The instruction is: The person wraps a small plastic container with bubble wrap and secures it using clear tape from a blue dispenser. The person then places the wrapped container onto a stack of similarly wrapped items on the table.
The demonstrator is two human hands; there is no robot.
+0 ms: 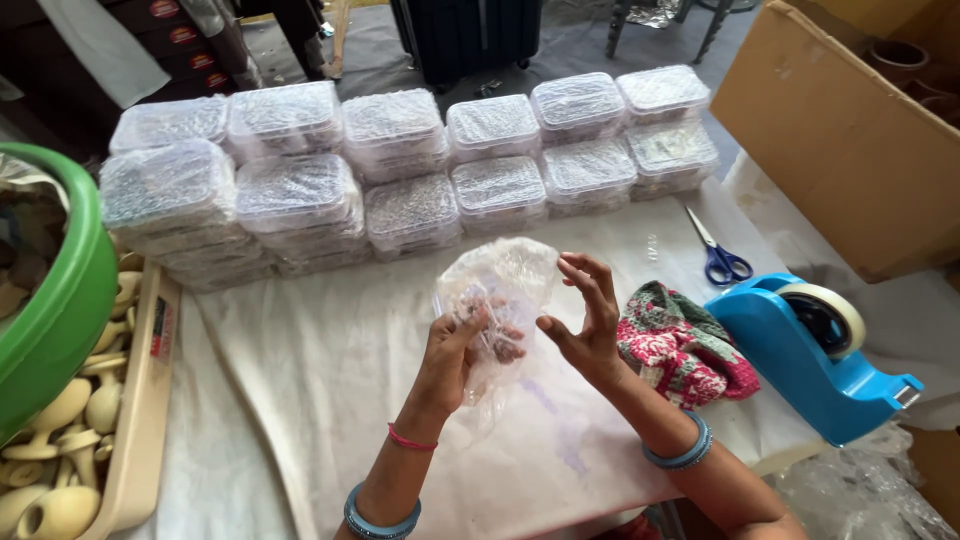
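Note:
My left hand (455,350) grips a crumpled clear plastic bag (500,285) held up over the white cloth-covered table (330,360). Some small dark pieces show through the bag near my fingers. My right hand (585,320) is beside the bag on its right, fingers spread and curled, touching or nearly touching the plastic. Both wrists wear blue bangles, and the left also has a red thread.
Stacked clear lidded boxes (400,160) wrapped in film line the table's far side. Blue-handled scissors (718,255), a blue tape dispenser (815,345) and a red patterned cloth (680,345) lie at right. A cardboard box (840,130) stands far right. A green tub (55,300) and a tray of beige pieces (70,430) are at left.

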